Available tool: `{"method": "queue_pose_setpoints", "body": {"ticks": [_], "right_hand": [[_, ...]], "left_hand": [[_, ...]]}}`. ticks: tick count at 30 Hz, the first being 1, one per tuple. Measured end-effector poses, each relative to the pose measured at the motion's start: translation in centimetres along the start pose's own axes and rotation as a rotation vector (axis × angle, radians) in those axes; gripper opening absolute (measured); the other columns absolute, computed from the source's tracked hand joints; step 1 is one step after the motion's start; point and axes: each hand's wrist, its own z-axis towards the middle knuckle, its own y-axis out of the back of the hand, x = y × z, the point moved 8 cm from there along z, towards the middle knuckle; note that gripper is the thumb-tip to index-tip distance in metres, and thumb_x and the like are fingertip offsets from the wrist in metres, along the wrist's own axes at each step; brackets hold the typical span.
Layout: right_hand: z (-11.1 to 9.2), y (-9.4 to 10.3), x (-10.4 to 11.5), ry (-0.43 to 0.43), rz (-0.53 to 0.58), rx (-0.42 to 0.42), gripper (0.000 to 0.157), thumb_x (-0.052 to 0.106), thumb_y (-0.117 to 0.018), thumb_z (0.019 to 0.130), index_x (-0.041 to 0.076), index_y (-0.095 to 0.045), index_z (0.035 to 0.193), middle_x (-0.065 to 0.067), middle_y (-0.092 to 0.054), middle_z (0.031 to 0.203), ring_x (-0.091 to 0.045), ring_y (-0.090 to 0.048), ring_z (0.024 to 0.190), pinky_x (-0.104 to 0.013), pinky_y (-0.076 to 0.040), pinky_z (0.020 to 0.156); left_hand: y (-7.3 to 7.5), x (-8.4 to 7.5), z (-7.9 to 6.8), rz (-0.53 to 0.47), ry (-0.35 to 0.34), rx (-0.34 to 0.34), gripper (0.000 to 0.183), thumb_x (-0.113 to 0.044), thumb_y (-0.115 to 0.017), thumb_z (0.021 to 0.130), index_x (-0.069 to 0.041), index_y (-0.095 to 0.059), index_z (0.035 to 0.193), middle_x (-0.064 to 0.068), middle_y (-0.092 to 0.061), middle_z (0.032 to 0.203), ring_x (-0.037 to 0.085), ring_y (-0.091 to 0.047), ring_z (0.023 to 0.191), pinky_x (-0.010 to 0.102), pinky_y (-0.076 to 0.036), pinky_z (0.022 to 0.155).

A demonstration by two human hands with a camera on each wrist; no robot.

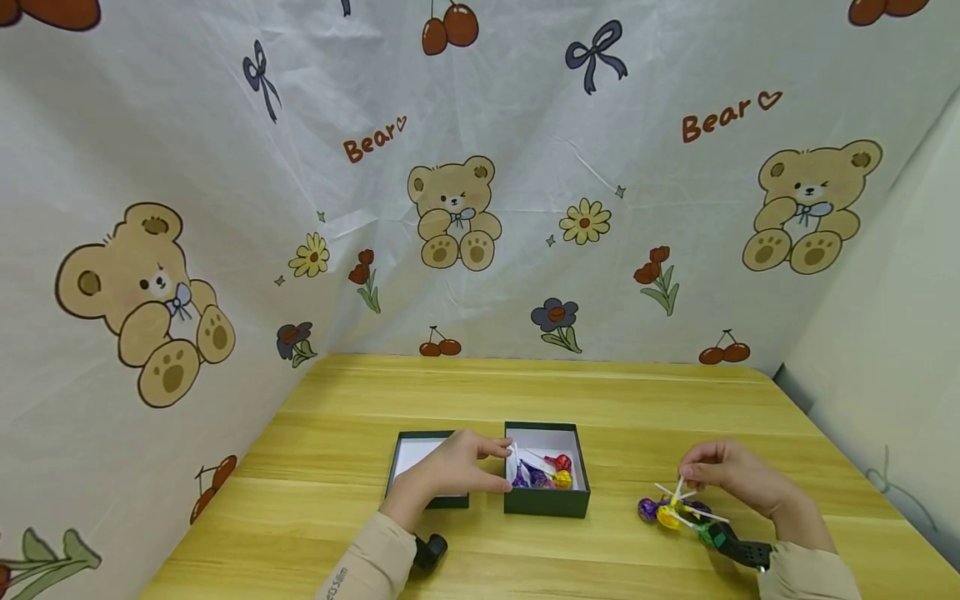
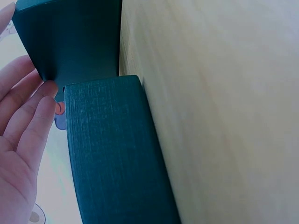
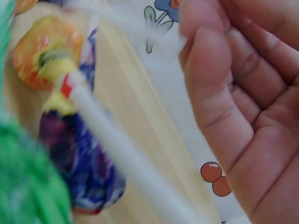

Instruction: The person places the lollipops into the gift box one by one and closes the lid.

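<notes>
My right hand (image 1: 738, 477) pinches the white stick of a lollipop (image 1: 679, 485) over a small pile of lollipops (image 1: 667, 517) on the table's right side. In the right wrist view an orange-yellow lollipop (image 3: 35, 60), a purple one (image 3: 79, 163) and a blurred green one (image 3: 28, 172) lie close to the right fingers. The left hand (image 1: 453, 462) rests with extended fingers at the left wall of a dark green box (image 1: 546, 503), which contains several red, yellow and purple lollipops (image 1: 536, 475). The left wrist view shows those fingertips at the box's corner.
A second shallow green tray or lid (image 1: 411, 454) with a white inside sits left of the box, partly hidden by the left forearm. The wooden table (image 1: 360, 392) ends at a bear-print cloth (image 1: 517, 283) behind. A pale wall (image 1: 900, 350) stands at right.
</notes>
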Motion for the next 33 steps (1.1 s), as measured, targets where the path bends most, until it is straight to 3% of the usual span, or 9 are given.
{"method": "queue_pose_setpoints", "body": {"ticks": [7,15,24,33], "right_hand": [[0.2,0.6,1.5,0.000,-0.081,-0.115,0.027,0.007,-0.052,0.103,-0.018,-0.062,0.104,0.010,-0.070,0.090,-0.011,-0.066,0.083,-0.028,-0.058,0.077],[1.4,-0.4,3.0,0.033,-0.059,-0.148,0.027,0.007,-0.054,0.103,-0.019,-0.063,0.105,0.008,-0.072,0.090,-0.011,-0.069,0.083,-0.029,-0.060,0.078],[3.2,-1.7,3.6,0.004,-0.049,-0.255,0.034,0.014,-0.058,0.102,-0.019,-0.062,0.106,0.007,-0.073,0.091,-0.012,-0.071,0.086,-0.028,-0.061,0.081],[4.3,-2.7,5.2,0.042,-0.008,-0.311,0.034,0.012,-0.055,0.103,-0.021,-0.061,0.110,0.006,-0.072,0.092,-0.010,-0.072,0.088,-0.023,-0.060,0.082]], "left_hand": [[0.0,0.0,0.0,-0.009,-0.006,0.000,0.051,-0.029,-0.081,0.084,-0.007,-0.070,0.128,0.002,-0.056,0.147,0.026,-0.051,0.139,0.045,-0.044,0.113],[-0.1,0.3,0.1,-0.007,-0.005,0.001,0.051,-0.030,-0.081,0.084,-0.007,-0.070,0.128,0.001,-0.056,0.147,0.026,-0.050,0.139,0.046,-0.043,0.114],[-0.1,0.1,0.1,-0.007,-0.015,0.003,0.051,-0.029,-0.081,0.084,-0.007,-0.069,0.128,0.001,-0.057,0.147,0.025,-0.051,0.139,0.044,-0.044,0.113],[0.0,0.0,0.0,-0.020,-0.014,0.009,0.051,-0.029,-0.081,0.085,-0.007,-0.069,0.129,0.002,-0.056,0.147,0.026,-0.050,0.139,0.045,-0.043,0.114]]}}
